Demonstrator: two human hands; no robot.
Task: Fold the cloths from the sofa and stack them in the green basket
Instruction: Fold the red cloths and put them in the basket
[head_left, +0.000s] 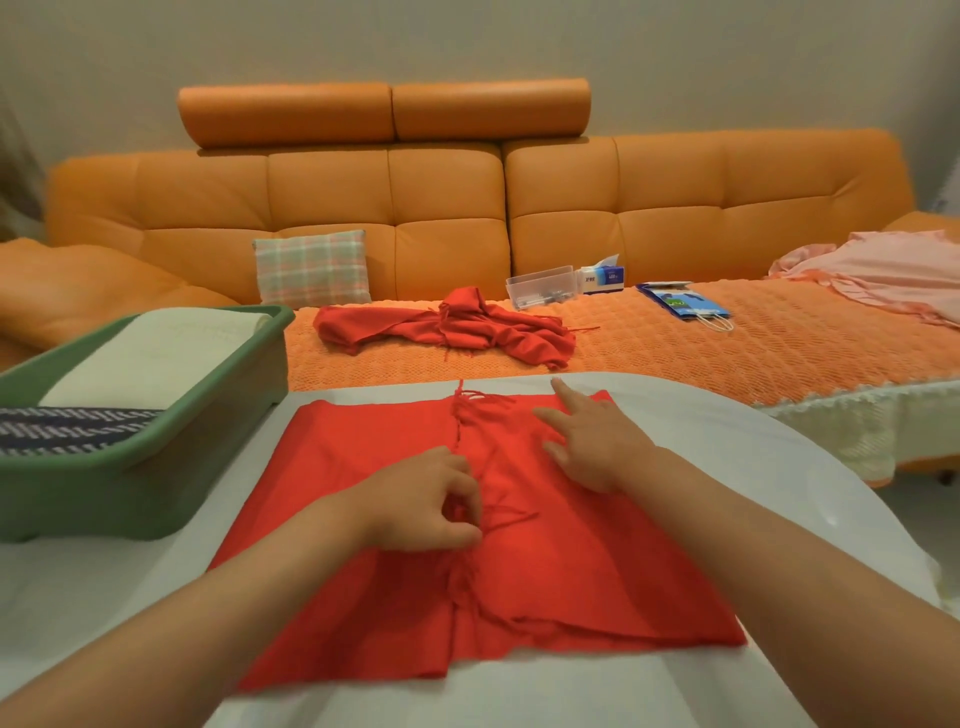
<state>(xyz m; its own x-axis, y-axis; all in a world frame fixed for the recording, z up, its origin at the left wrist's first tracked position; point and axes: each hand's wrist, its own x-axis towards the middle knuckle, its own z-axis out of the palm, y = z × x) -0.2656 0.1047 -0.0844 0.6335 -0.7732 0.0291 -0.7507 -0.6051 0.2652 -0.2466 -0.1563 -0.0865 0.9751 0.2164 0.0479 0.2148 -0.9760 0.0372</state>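
Note:
A red fringed cloth (597, 566) lies spread flat on the white table (753, 467) in front of me, its two halves meeting along a fringed seam down the middle. My left hand (426, 501) pinches fringe threads at that seam. My right hand (592, 441) rests flat on the cloth's far right part, fingers straight. The green basket (156, 467) stands at the table's left and holds a folded cream cloth (156, 358) and a folded dark striped cloth (67, 426). A second red cloth (447, 327) lies crumpled on the orange sofa (675, 208). A pink cloth (883, 270) lies at the sofa's right end.
On the sofa seat sit a plaid cushion (311, 267), a clear plastic box (540, 286), a tissue pack (602, 275) and a blue paper bag (685, 304). The table's curved edge runs close to the sofa front.

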